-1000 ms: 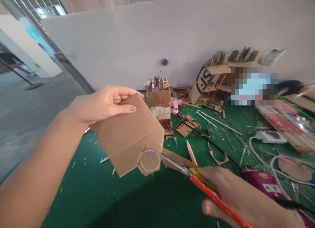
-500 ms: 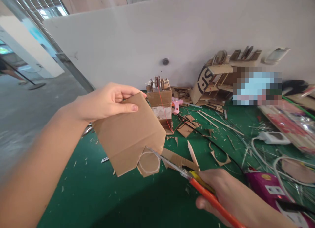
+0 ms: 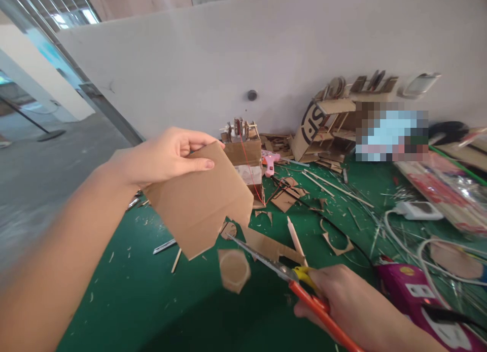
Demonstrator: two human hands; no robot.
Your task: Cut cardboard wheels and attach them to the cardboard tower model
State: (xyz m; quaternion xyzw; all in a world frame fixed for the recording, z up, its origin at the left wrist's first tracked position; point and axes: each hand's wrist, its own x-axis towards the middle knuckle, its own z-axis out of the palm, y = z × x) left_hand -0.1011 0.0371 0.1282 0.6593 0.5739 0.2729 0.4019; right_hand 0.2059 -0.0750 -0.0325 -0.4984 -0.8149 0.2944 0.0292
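My left hand (image 3: 167, 156) pinches the top edge of a brown cardboard sheet (image 3: 200, 202) and holds it above the green table (image 3: 125, 296). My right hand (image 3: 342, 304) grips orange-handled scissors (image 3: 289, 283), whose blades point up-left toward the sheet's lower edge. A small cut-off cardboard piece with a drawn circle (image 3: 233, 270) is blurred in the air just below the sheet, apart from it and from the blades.
A small cardboard model with a red string (image 3: 245, 156) stands behind the sheet. A pink glue gun (image 3: 269, 163), cardboard scraps, sticks, a white power strip (image 3: 418, 210) with cables and a purple box (image 3: 414, 291) lie to the right. A white wall bounds the back.
The circle-marked piece has come off the sheet's lower edge and dropped below it. The scissors blades have closed slightly and my left hand has lifted the sheet a little.
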